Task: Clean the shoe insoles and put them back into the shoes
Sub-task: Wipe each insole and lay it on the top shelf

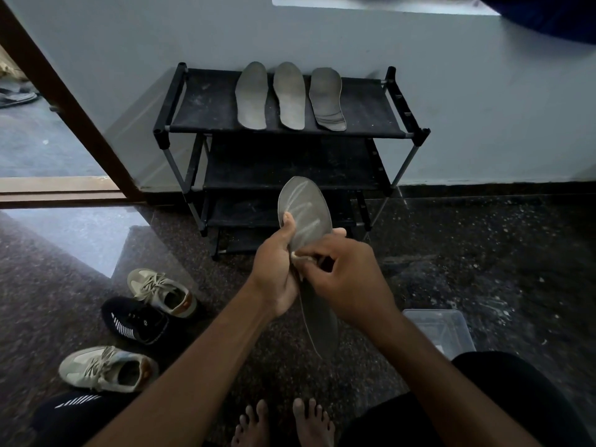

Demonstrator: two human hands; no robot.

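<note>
Insole held up above the floor, both hands on it.

The left hand (277, 269) grips the grey insole (306, 208) by its edge, thumb curled over the face, toe end pointing up toward the shoe rack (209, 104). The right hand (348, 279) pinches a small white wipe (298, 258) against the insole's middle (pale streaks show higher up). Three more insoles (292, 95) lie side by side on the rack's top shelf. Beige sneakers (164, 293) and a black sneaker (138, 321) sit on the floor at left.
</note>
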